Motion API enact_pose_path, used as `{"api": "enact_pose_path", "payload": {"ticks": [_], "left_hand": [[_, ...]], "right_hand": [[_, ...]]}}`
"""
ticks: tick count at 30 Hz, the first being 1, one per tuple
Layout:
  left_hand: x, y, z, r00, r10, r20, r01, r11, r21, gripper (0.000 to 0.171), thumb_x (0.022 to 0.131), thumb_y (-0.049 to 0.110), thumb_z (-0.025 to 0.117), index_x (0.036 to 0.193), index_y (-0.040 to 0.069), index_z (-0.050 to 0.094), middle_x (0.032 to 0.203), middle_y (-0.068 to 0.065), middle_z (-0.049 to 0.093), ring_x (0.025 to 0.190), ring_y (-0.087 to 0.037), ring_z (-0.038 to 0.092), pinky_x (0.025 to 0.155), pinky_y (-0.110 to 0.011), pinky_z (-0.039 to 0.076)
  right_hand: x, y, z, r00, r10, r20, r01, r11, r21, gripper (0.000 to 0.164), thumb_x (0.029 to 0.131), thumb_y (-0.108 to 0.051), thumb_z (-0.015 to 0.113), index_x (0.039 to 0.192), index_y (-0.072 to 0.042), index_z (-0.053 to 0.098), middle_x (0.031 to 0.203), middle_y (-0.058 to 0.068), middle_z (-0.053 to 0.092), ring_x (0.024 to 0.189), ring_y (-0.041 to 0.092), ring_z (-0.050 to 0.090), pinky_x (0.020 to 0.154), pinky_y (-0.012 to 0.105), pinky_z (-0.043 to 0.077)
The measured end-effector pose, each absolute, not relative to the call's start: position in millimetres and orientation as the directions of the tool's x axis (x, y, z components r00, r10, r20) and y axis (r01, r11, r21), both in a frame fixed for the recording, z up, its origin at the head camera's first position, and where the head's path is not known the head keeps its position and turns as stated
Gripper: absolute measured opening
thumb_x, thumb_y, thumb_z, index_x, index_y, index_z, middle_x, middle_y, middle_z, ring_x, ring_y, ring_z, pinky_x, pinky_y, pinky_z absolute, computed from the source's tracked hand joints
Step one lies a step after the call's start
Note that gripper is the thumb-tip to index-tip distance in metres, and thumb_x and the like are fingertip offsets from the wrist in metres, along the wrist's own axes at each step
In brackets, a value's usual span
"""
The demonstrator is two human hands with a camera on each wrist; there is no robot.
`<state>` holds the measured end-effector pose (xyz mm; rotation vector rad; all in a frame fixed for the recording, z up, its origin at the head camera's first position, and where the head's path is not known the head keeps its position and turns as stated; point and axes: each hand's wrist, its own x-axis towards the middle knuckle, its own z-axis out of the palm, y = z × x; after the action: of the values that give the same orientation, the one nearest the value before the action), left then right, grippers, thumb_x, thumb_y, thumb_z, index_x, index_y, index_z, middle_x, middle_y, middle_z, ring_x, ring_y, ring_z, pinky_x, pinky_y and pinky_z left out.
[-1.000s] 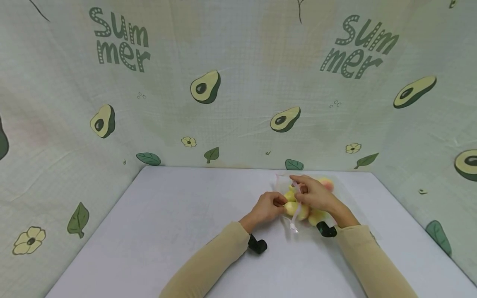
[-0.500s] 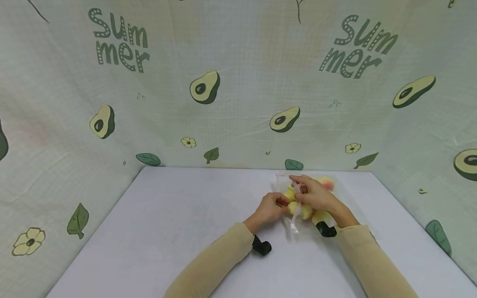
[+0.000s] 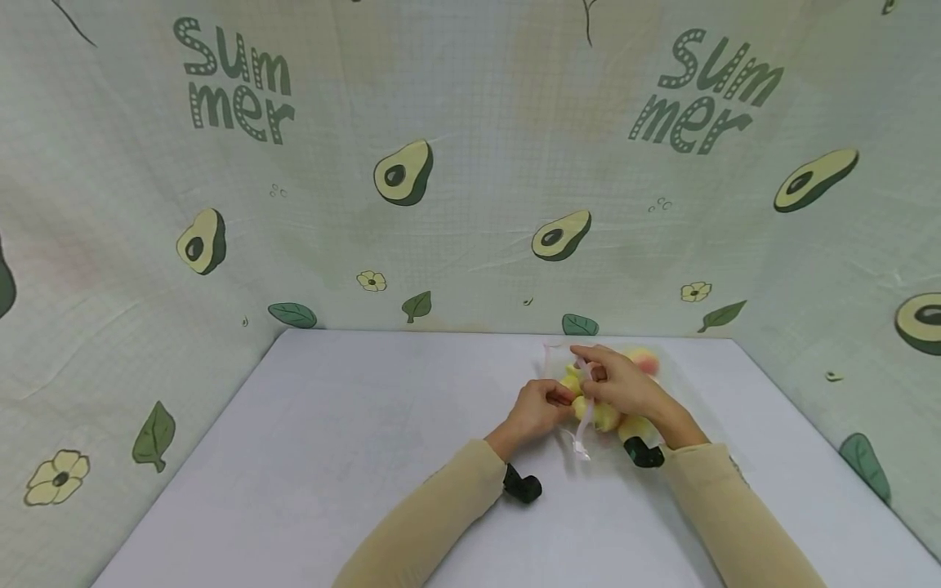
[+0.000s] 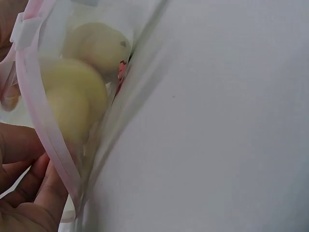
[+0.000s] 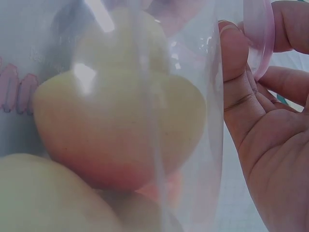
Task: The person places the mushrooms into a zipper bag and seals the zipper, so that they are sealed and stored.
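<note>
A clear plastic bag with a pink-edged zip mouth lies at the right of the table, its mouth facing left. Inside are several fruits, including a pink-blushed peach at the back and another blushed peach close to the right wrist camera. My right hand pinches the pink zip strip between thumb and finger, keeping the mouth raised. My left hand is at the mouth with curled fingers against the near end of a pale yellow fruit, fingertips partly behind the pink edge.
The white table extends left and forward of the bag. A cloth printed with avocados and leaves hangs behind it. Black wrist cameras sit under both sleeves. A white slider is on the zip strip.
My left hand has moved slightly right, and the pale yellow fruit at its fingertips has shifted right, deeper into the bag. My right hand has stayed in place on the zip strip.
</note>
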<state>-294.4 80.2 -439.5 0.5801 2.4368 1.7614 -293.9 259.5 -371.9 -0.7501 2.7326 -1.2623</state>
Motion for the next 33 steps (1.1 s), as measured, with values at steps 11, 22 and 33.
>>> {"api": "enact_pose_path", "payload": {"ticks": [11,22,33], "left_hand": [[-294.1,76.8,-442.7,-0.929,0.332,0.162,0.261,0.277,0.925,0.014,0.077,-0.002,0.074,0.090,0.001,0.070,0.079,-0.004,0.068,0.068,-0.003,0.059,0.062,-0.018,0.050],[-293.2,80.3,-441.1,-0.938,0.312,0.150,0.252,0.315,0.915,0.010,0.078,0.002,0.074,0.088,0.002,0.073,0.074,0.003,0.067,0.066,-0.002,0.059,0.061,-0.017,0.049],[-295.1,60.4,-442.9,-0.948,0.286,0.141,0.227,0.295,0.928,0.005,0.083,0.006,0.072,0.088,0.006,0.072,0.073,0.003,0.066,0.064,-0.005,0.061,0.059,-0.020,0.050]], "right_hand": [[-294.0,259.6,-371.2,-0.888,-0.437,0.144,-0.398,0.573,-0.717,0.062,0.083,0.002,0.060,0.142,-0.003,0.043,0.117,0.018,0.049,0.065,0.017,0.053,0.054,0.026,0.047],[-295.0,260.7,-372.1,-0.895,-0.425,0.133,-0.386,0.591,-0.709,0.061,0.085,0.000,0.061,0.142,-0.006,0.043,0.122,0.015,0.047,0.068,0.019,0.054,0.056,0.027,0.048],[-293.2,259.6,-370.6,-0.910,-0.398,0.116,-0.367,0.645,-0.671,0.059,0.087,-0.007,0.063,0.143,-0.009,0.043,0.120,0.012,0.047,0.082,0.021,0.049,0.061,0.028,0.044]]}}
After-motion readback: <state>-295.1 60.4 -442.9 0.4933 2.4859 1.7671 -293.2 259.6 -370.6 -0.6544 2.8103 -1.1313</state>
